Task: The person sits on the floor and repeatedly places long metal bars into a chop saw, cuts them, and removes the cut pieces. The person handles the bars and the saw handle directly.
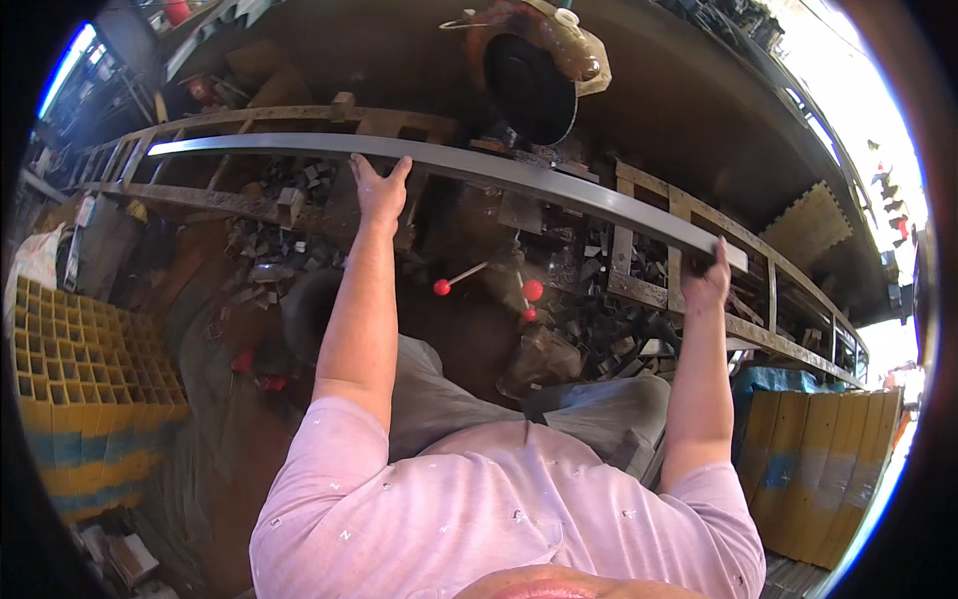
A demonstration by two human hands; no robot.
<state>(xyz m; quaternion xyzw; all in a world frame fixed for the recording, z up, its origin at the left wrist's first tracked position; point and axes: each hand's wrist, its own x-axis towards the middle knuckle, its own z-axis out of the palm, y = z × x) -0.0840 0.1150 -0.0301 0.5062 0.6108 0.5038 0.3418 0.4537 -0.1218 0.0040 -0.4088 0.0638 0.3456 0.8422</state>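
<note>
A long, straight silver-grey metal bar [519, 178] with a rectangular profile crosses in front of me, its far left end higher in the view than its right end. My left hand [381, 192] holds it left of its middle, thumb and a finger spread against the near side, with some fingers hidden behind the bar. Close to the bar's right end, my right hand [707, 284] grips it with the thumb up along the edge. Below the bar, between my arms, is a machine with red ball-ended levers [534, 290]. A dark round disc [529, 90] stands just beyond the bar.
A ladder-like metal rack [649, 295] runs beneath the bar to both sides. Small metal offcuts [274, 275] lie heaped around the machine. Yellow square tubes [90, 379] are stacked at my left, and a wrapped yellow bundle [818, 469] stands at my right.
</note>
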